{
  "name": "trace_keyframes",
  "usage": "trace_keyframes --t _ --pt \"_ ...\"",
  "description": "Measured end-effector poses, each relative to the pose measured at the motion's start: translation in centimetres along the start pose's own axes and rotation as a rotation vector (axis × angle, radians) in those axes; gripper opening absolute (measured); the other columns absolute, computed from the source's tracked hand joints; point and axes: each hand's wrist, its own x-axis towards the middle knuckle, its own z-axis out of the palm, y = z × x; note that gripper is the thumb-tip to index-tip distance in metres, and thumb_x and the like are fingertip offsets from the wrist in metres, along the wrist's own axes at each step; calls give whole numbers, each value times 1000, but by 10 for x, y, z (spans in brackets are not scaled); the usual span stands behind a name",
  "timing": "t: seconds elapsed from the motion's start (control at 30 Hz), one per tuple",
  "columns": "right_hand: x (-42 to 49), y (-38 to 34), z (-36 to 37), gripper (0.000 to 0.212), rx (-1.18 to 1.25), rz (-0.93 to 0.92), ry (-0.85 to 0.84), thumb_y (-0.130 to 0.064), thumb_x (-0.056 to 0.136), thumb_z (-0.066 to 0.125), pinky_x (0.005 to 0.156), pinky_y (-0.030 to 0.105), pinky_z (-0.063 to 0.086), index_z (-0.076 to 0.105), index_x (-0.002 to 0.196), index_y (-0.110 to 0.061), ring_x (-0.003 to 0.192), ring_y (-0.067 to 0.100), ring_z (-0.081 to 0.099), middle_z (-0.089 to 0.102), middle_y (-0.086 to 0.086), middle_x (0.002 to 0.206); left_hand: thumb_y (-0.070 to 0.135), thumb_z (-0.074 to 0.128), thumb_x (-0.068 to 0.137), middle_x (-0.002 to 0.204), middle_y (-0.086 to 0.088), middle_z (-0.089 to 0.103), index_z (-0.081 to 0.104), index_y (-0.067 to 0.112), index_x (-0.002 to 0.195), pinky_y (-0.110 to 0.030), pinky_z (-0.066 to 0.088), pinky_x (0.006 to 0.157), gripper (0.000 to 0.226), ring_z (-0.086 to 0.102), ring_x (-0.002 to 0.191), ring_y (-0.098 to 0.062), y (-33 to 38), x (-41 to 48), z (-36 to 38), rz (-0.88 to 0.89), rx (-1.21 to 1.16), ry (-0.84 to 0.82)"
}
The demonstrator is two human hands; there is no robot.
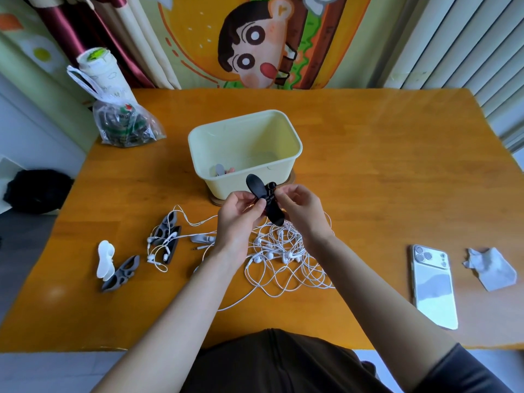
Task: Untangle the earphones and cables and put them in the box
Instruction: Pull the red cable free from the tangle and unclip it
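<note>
A pale yellow box (286, 129) stands mid-table, with a few small items lying in its near left corner. Just in front of it, both hands hold a black flat cable winder (256, 187) above the table. My left hand (239, 212) grips its lower middle. My right hand (297, 204) pinches its right side near a small black knob. Under the hands lies a tangled heap of white earphones (283, 259). More white earphones (167, 239) trail left over dark grey winders (166, 232).
A white winder (104, 259) and a grey winder (122, 275) lie at the left. A phone (433, 287) and a crumpled grey cloth (489, 269) lie at the right. A plastic bag (124, 126) sits at the back left corner.
</note>
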Motion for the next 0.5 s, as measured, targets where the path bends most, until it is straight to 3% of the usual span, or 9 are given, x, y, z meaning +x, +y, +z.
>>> trace_keyframes --t 0.13,0.23,0.27,0.37,0.5 --pt "9 -4 2 9 39 22 -22 -22 91 60 88 44 53 55 96 -15 90 24 63 64 18 97 -8 55 89 100 -9 69 56 8 95 -25 55 81 16 68 97 -19 5 9 0 -2 -34 -13" --pt "11 -10 5 20 36 -29 -28 -19 92 59 72 20 54 48 107 -12 87 16 61 60 6 92 -8 53 90 100 -12 68 55 5 94 -26 57 81 14 67 95 -21 10 18 0 3 -99 0" --pt "11 -11 7 26 -1 -61 -31 -19 91 60 68 14 51 46 111 -12 86 11 59 58 1 93 -8 52 91 99 -12 67 54 5 93 -26 57 81 13 67 94 -21 12 21 -1 4 -133 9" --pt "11 -9 14 40 -240 -177 -85 -24 84 68 72 15 50 46 116 -13 86 6 57 55 -7 98 -8 51 92 98 -12 66 52 6 92 -24 58 75 13 65 91 -22 20 31 0 24 -192 56" --pt "22 -15 19 29 -461 -304 -71 -23 83 70 66 3 41 62 109 -12 72 -5 55 62 -10 87 -3 55 92 105 -12 64 50 7 99 -29 58 77 13 66 95 -22 32 48 -3 78 -96 97"
